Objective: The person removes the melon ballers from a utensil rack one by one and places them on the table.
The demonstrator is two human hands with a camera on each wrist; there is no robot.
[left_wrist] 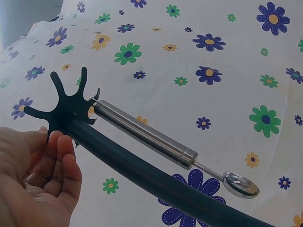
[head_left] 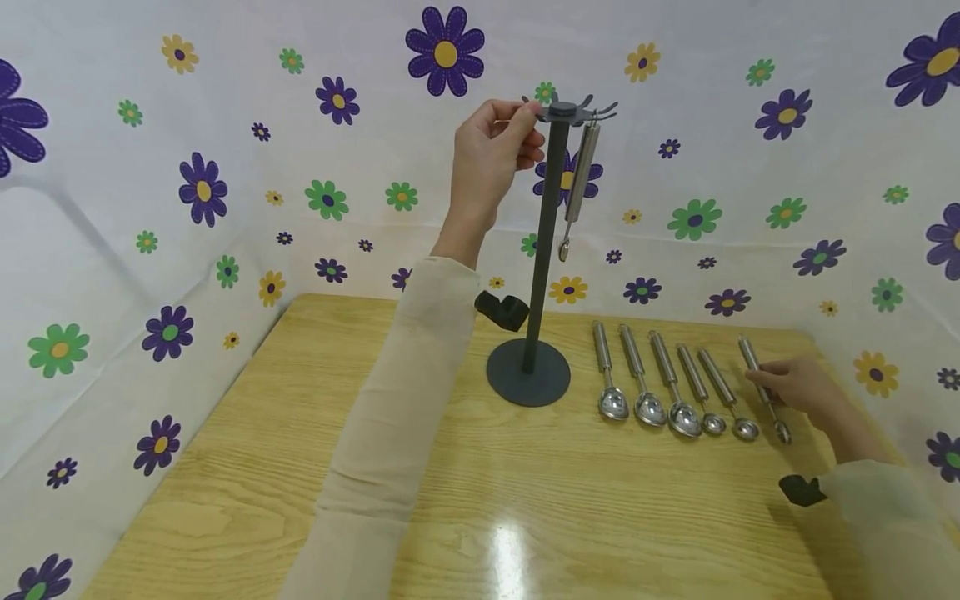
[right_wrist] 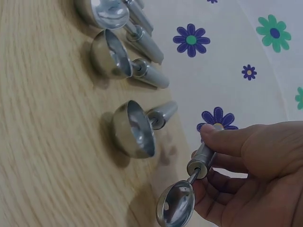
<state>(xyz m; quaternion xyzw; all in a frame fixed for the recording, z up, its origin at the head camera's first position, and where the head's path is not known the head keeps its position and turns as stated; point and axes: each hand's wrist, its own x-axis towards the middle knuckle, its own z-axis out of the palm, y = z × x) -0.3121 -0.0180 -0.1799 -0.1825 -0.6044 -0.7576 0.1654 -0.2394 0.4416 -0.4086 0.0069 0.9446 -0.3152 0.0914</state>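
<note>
My left hand (head_left: 491, 146) pinches one hook of a dark grey hook stand (head_left: 551, 208) between thumb and fingers, at the top of its post. From another hook hangs a small metal scoop (head_left: 582, 175), its bowl pointing down; the left wrist view shows this hanging scoop (left_wrist: 147, 135) beside the post. At the right end of the table my right hand (head_left: 806, 385) grips the handle of an oval-bowled metal scoop (head_left: 750, 354). In the right wrist view its bowl (right_wrist: 176, 204) points away from the fingers, and the thumb lies along the handle.
Several metal scoops (head_left: 649, 408) with round bowls lie in a row on the wooden table (head_left: 300, 450), between the stand's round base (head_left: 517, 387) and my right hand. A flowered cloth (head_left: 360, 125) hangs behind the table and along its sides.
</note>
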